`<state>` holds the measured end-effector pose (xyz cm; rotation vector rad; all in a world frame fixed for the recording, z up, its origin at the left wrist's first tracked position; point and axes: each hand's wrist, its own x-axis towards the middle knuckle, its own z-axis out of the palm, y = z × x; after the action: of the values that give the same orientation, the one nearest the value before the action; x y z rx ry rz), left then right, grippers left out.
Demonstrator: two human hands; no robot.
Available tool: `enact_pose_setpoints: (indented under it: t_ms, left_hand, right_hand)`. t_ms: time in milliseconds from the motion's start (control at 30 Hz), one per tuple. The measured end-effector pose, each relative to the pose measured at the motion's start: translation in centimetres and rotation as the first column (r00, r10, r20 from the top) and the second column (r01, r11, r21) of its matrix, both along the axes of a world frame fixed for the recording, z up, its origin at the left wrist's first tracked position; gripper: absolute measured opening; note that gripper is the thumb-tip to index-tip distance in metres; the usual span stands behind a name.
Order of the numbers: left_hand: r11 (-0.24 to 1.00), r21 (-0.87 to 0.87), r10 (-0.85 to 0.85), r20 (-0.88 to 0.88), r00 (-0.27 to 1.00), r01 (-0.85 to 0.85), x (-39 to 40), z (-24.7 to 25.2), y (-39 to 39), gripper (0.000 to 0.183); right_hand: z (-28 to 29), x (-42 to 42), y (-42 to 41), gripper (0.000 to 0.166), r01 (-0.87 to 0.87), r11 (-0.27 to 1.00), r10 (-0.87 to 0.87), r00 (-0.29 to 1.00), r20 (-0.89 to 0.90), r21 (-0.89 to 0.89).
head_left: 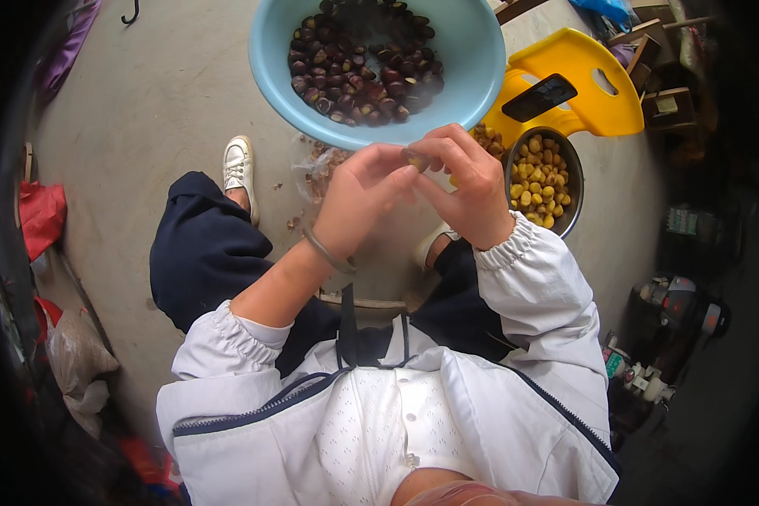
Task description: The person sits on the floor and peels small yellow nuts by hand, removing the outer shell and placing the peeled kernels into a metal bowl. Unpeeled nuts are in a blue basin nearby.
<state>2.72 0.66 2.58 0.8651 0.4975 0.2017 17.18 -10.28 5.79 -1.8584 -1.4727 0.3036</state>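
Note:
Between the fingertips of both hands is a dark-shelled chestnut (415,159) with a yellowish patch showing. My left hand (365,193), with a bangle at the wrist, pinches it from the left. From the right, my right hand (468,180) has its fingers on the same nut and partly covers it. Just beyond the hands stands a light-blue plastic basin (272,82) of brown chestnuts (354,82), many with split shells, under a haze like steam. A metal bowl (579,209) of peeled yellow chestnuts (537,183) sits right of my right hand.
A yellow plastic stool (582,57) at the upper right carries a black phone (539,98). Below the basin, a clear plastic bag (316,171) holds shell bits, with more scattered on the concrete floor (133,114). Filled bags (79,360) line the left side.

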Motion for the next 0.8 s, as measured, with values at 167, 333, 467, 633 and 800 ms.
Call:
enact_pose_setpoints:
  t_ms: [167,333,467,633,800]
  left_hand:
    - [0.994,0.039,-0.104,-0.005,0.995,0.104,-0.3,-1.1,-0.4,0.026]
    - [0.982,0.083,-0.164,-0.052,0.985,0.168,-0.9,-1.3,-0.1,0.021]
    - [0.980,0.061,-0.181,-0.095,0.979,0.187,-0.9,-1.3,0.0,0.019]
    - [0.960,-0.006,-0.279,-0.139,0.950,0.281,-0.9,-1.9,0.4,0.021]
    - [0.953,-0.035,-0.304,-0.148,0.941,0.302,-0.7,-2.3,0.1,0.017]
  right_hand:
    - [-0.5,-0.5,-1.8,0.041,0.009,1.000,-0.008,0.996,-0.083,0.007]
    - [-0.8,0.5,-2.8,0.046,-0.159,0.982,0.114,0.927,-0.358,-0.100]
    - [-2.3,0.6,-2.9,0.046,-0.196,0.974,0.117,0.861,-0.495,-0.110]
    - [-3.3,0.7,-3.2,0.042,-0.216,0.968,0.100,0.797,-0.595,-0.126]
    - [-3.1,0.7,-3.3,0.039,-0.261,0.950,0.121,0.814,-0.568,-0.173]
